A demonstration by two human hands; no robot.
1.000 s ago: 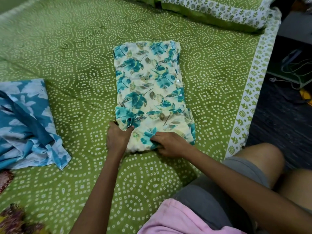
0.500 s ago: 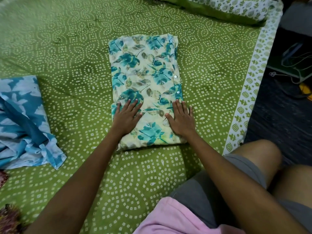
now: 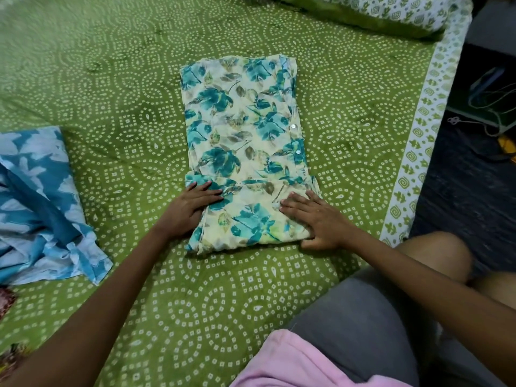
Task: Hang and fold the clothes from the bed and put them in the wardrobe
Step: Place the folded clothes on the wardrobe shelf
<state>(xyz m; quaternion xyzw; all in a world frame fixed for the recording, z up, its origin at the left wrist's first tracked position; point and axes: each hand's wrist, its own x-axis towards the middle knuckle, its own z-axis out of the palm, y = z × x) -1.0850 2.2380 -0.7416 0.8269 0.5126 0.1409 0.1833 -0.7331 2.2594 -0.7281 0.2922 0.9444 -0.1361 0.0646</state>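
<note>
From the head camera, a cream garment with teal flowers (image 3: 245, 152) lies folded into a long strip on the green dotted bedsheet (image 3: 117, 88), its near end doubled back on itself. The left hand (image 3: 185, 209) lies flat at the left edge of that doubled end, fingers straight and pressing. The right hand (image 3: 315, 219) presses flat on the right corner, fingers spread, gripping nothing (small pale buttons run down the strip's right side). A blue and white garment (image 3: 39, 208) lies well apart to the left, and a pillow (image 3: 385, 12) sits at the far end.
</note>
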